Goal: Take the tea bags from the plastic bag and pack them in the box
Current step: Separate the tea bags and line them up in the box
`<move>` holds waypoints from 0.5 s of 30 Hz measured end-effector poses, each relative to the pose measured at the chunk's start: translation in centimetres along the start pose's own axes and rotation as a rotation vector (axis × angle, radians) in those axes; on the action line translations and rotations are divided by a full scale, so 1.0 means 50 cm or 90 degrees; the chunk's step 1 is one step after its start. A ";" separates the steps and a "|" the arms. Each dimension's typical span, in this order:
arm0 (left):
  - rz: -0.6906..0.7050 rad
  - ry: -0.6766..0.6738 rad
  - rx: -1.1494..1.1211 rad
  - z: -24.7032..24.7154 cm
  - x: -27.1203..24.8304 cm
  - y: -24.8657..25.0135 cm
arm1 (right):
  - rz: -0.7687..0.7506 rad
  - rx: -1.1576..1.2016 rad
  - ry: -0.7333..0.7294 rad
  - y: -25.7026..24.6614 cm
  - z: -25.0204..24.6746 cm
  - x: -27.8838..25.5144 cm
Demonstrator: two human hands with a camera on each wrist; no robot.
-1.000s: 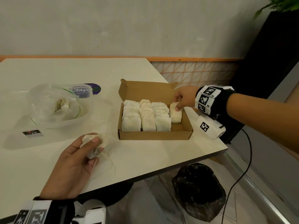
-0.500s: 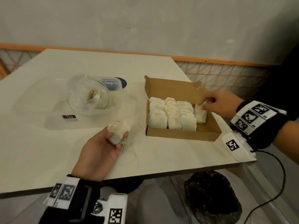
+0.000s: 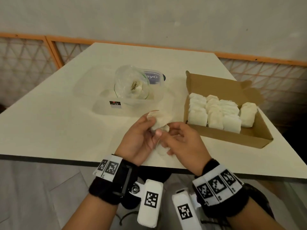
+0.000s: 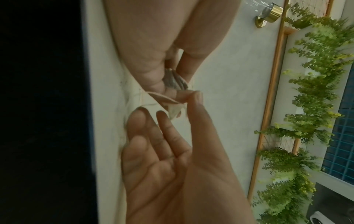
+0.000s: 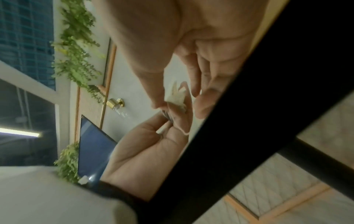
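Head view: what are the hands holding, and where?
The left hand grips a bunch of tea bags around the middle; the right hand pinches its near end.

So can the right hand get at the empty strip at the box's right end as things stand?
Probably yes. The right hand sits beside the open box, nothing lies between them, and only one tea bag stands in that strip.

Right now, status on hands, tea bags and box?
Left hand grips a clump of tea bags; right hand pinches one. Box partly filled, rightmost row short. Plastic bag holds more. Path to box open.
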State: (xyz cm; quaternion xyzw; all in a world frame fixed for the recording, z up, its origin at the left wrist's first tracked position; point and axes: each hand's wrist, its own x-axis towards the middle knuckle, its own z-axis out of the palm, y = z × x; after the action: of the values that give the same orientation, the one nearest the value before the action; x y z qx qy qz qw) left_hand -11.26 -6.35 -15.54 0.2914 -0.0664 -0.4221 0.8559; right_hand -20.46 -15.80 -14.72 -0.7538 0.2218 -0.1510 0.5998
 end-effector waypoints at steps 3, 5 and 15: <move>0.015 -0.031 0.062 0.000 -0.003 -0.004 | 0.046 0.117 0.016 -0.003 0.006 0.014; 0.030 -0.052 0.098 0.001 -0.004 -0.007 | 0.066 0.195 0.023 -0.001 -0.001 0.023; 0.058 0.066 0.070 0.002 0.003 -0.007 | 0.036 0.481 0.078 0.022 -0.023 0.029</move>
State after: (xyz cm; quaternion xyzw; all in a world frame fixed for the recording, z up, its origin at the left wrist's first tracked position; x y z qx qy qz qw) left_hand -11.45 -6.69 -15.67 0.3561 -0.0586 -0.3626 0.8592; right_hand -19.98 -17.72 -15.55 -0.4626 0.2066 -0.2499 0.8251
